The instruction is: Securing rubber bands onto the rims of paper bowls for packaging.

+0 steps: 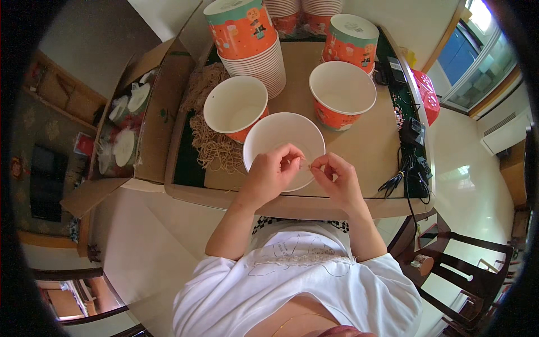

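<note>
Fingertips of the left hand (273, 168) and right hand (336, 175) pinch a thin rubber band (306, 166) between them over the near white paper bowl (263, 137), so both hands should keep that closed pinch firm and stretch evenly, staying centred above the bowl's rim.

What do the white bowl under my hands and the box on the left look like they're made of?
The bowl looks like coated paper: thin rolled rim, matte white inside, matching the printed orange cups beside it. The box is plainly corrugated cardboard: dull brown, with folded-open flaps. Both hands pinch something small over the bowl, too small to tell.
</note>
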`<action>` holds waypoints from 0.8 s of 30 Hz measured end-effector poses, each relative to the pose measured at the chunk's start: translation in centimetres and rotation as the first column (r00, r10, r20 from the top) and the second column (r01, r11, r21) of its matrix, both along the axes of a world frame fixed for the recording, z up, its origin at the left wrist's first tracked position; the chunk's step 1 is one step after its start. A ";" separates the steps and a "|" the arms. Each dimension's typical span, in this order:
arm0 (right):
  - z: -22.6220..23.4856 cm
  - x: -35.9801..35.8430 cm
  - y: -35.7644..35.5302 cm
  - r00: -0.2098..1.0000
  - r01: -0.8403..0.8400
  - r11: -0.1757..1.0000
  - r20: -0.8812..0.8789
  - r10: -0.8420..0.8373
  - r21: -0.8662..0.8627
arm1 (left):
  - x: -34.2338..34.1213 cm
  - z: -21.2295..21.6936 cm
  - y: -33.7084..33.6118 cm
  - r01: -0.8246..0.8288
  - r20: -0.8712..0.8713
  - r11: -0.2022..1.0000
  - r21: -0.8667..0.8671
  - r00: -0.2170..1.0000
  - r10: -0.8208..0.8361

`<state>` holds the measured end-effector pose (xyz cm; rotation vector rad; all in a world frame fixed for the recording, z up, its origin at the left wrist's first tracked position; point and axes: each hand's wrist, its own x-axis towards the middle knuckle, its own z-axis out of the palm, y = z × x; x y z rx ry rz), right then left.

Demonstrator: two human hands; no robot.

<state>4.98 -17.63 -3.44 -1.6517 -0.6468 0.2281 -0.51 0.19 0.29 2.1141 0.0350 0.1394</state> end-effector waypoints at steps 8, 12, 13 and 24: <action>0.8 0.0 0.3 0.991 -0.025 0.994 0.126 0.038 -0.109 | 0.0 0.4 -0.1 0.012 -0.026 0.994 -0.112 1.000 -0.015; 1.2 -0.5 0.7 0.985 0.078 0.996 0.160 -0.069 -0.050 | 0.0 0.0 0.1 0.012 -0.036 0.983 -0.181 0.999 -0.018; 1.3 -0.5 0.7 0.985 0.077 0.996 0.157 -0.069 -0.048 | 0.0 -0.2 0.2 0.014 -0.032 0.976 -0.218 0.999 -0.021; 0.4 -0.5 0.5 0.998 0.057 0.998 0.024 -0.057 0.010 | -0.3 0.3 0.2 0.078 -0.058 0.996 -0.039 0.995 -0.081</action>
